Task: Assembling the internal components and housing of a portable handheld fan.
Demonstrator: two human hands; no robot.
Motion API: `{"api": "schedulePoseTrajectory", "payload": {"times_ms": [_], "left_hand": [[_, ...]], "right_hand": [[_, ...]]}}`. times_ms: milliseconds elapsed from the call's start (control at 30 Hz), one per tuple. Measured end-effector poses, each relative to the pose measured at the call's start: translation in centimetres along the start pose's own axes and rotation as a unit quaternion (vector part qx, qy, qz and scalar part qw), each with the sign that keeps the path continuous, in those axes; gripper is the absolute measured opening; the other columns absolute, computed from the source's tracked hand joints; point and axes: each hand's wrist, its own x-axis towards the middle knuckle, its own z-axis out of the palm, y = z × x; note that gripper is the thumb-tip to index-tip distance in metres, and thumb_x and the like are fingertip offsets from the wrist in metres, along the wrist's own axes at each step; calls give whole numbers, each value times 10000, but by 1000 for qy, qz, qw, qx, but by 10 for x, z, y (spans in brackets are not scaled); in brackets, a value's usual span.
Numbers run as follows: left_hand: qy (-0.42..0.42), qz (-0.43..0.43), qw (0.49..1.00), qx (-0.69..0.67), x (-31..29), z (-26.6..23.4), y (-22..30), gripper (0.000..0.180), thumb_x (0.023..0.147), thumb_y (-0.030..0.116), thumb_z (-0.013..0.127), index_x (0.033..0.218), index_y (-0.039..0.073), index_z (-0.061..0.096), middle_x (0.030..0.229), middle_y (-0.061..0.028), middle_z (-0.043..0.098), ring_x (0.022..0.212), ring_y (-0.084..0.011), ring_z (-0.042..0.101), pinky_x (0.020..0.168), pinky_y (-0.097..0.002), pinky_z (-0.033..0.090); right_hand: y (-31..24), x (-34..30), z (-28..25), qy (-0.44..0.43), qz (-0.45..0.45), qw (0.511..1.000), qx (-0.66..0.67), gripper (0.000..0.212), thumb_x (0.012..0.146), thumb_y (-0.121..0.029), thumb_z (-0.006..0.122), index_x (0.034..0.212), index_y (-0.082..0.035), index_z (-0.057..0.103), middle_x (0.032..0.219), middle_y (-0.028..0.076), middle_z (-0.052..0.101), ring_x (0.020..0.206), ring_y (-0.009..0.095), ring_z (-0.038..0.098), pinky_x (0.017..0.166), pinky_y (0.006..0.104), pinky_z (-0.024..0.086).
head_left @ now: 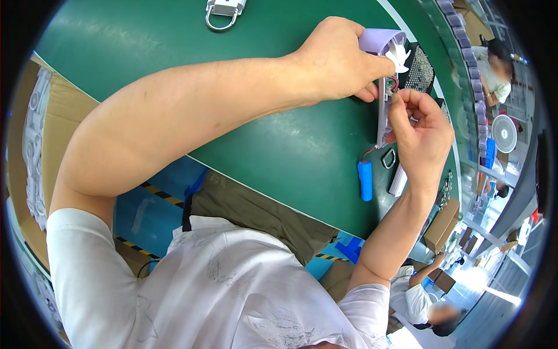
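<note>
My left hand [340, 58] is closed around the head of a lavender handheld fan housing [375, 39], whose white fan blade [398, 56] shows beside my thumb. The long, narrow handle of the housing runs down toward me with its inside exposed. Inside the handle, a red wire [394, 84] curves just above the fingertips of my right hand [423, 131]. That hand is closed in a pinch over the handle; what lies between its fingers is too small to make out. From the handle's lower end, a thin red lead goes to a blue cylindrical battery [365, 180] on the green table.
A dark ring [389, 157] and a pale ribbed strip [398, 181] lie near the battery. Behind the fan is a black tray of small metal parts [419, 72]. A white piece with a metal loop [224, 13] lies far off. Lavender parts [480, 110] line the right; a carton [64, 110] stands left.
</note>
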Motion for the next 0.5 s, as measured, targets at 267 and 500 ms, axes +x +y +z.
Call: {"api": "schedulePoseTrajectory", "payload": {"times_ms": [267,500], "left_hand": [[9,-5,1000,0,-1,-1,0,311,872,106,762,1036,-130,642,930,-201,731,736,-221,759,653,-303,644],[-8,-12,1000,-14,-2,-1,3,434,940,92,696,1247,-178,549,1012,-236,726,828,-273,771,751,-340,670]], "right_hand": [[-1,4,-2,-9,-24,999,-33,114,901,-69,719,965,24,735,790,22,684,665,53,603,548,218,498],[1,3,-2,-8,-6,1000,15,128,879,-52,741,979,29,742,807,19,696,725,62,612,631,220,509]]}}
